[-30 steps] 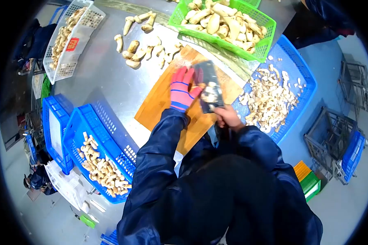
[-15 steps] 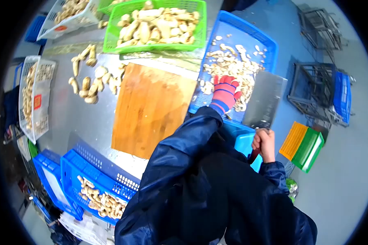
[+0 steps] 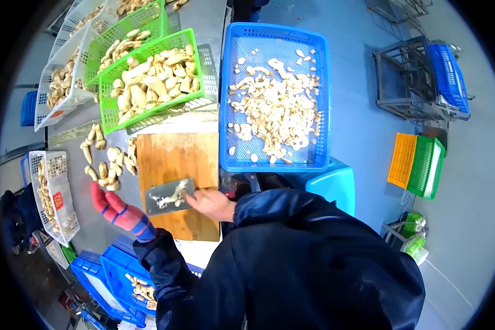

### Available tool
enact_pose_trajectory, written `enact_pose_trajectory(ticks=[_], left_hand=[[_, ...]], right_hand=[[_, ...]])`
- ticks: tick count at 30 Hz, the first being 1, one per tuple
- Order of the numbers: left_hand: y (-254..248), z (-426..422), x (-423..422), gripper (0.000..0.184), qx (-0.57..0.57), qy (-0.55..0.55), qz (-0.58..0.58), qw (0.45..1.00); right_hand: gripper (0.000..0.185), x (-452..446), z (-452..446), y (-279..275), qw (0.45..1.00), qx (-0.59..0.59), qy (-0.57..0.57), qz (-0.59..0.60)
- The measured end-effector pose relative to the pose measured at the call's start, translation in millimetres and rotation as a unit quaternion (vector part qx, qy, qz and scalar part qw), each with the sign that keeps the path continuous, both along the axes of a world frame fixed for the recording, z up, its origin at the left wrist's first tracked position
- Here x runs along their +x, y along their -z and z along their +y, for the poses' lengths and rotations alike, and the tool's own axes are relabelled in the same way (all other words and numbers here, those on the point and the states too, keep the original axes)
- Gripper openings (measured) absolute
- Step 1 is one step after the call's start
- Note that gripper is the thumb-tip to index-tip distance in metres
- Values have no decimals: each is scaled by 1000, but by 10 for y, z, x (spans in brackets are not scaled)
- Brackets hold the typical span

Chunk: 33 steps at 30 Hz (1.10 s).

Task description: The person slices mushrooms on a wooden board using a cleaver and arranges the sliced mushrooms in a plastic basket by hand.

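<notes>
My right hand (image 3: 212, 204), bare, is closed on the handle of a wide cleaver (image 3: 155, 204). Its blade lies flat over the wooden board (image 3: 179, 159), with pale mushroom scraps on it. Left of the board, my left hand (image 3: 118, 212) wears a pink glove with blue stripes. It holds nothing visible, and its fingers are stretched out just below the loose mushrooms (image 3: 109, 169) on the metal table (image 3: 82, 190).
A blue basket (image 3: 325, 99) of sliced mushrooms stands right of the board. A green basket (image 3: 107, 118) of whole mushrooms sits behind it, near white baskets (image 3: 66, 192). Another blue basket (image 3: 113, 269) is at lower left. Metal racks (image 3: 396, 74) stand at right.
My view has turned to the right. Both hands have moved from the blue basket of slices back to the board side; the cleaver is over the board with scraps on its blade.
</notes>
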<state>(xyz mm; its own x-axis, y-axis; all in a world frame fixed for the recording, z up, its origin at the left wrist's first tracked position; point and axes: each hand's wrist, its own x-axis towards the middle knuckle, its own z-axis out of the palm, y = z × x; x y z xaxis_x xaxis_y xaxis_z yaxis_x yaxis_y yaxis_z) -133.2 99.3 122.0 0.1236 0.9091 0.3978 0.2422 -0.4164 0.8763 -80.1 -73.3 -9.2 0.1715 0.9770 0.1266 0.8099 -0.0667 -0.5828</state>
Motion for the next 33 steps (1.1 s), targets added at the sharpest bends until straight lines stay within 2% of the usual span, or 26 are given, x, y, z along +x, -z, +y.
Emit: enact_pose_trajectory(ticks=[1,4,5,6,7,8,9,11,12,14,16,17,18,19,20,21,23,25,26,28,30,32,33], left_hand=[[84,-55,-3,36,-8,11,21,1000],[549,-229,-22,36,-38,54,92,994],[646,-340,44,36,-86,65,78,991],[790,-404,74,37,-93,73,123,985],[887,-522,169,37,-115,81,110,984],[979,-602,266,38,-107,106,147,978],[1064,-664,363,38,-97,130,184,969],[1204,-728,594,39,-76,184,239,950],[1282,-728,750,39,-65,214,254,941],[1398,-681,1013,41,-32,257,290,921],[1456,-564,1266,43,16,284,327,901],[1555,-452,1291,48,63,306,340,887],[1615,-388,1282,49,69,304,353,882],[1667,-337,1283,50,76,302,365,878],[1715,-308,1275,51,82,299,376,873],[1766,-304,1244,52,86,304,364,876],[1759,-314,1289,52,75,299,364,879],[1737,-321,1291,52,67,295,372,878],[1733,-319,1302,53,66,293,377,876],[1714,-334,1320,53,72,296,384,872],[1709,-336,1348,54,89,295,389,868],[1709,-324,1378,54,85,295,397,865],[1700,-328,1372,54,82,299,404,861]], right_hand=[[30,-3,75,30,998,62,-10,-7],[22,322,35,33,982,133,-52,127],[17,519,-30,35,985,106,-23,135],[21,770,-197,111,983,141,53,101],[28,1089,-341,134,986,87,97,104],[38,1374,-575,157,988,44,138,46],[46,1609,-824,372,992,-40,114,-17],[48,1981,-1213,756,982,-170,31,-78],[45,2135,-1397,1105,982,-140,-3,-128],[50,2613,-1370,1263,966,-159,-103,-177],[59,3193,-920,1065,911,-279,-247,-177],[68,3383,-718,1174,864,-325,-290,-251],[70,3615,-514,1085,837,-323,-287,-335],[64,3837,-330,1101,850,-308,-238,-356],[64,4106,-237,1410,909,-251,-142,-300],[66,4359,-116,1359,921,-281,-58,-264],[62,4814,143,1142,914,-353,13,-199],[63,5059,27,1328,942,-221,127,-218],[63,5087,-112,1616,941,-99,194,-257],[64,4769,-312,1846,923,-148,303,-184],[72,4063,-534,1808,903,-239,333,-128],[75,3304,-776,1638,899,-342,219,-162],[74,2992,-912,1524,909,-360,173,-120]])
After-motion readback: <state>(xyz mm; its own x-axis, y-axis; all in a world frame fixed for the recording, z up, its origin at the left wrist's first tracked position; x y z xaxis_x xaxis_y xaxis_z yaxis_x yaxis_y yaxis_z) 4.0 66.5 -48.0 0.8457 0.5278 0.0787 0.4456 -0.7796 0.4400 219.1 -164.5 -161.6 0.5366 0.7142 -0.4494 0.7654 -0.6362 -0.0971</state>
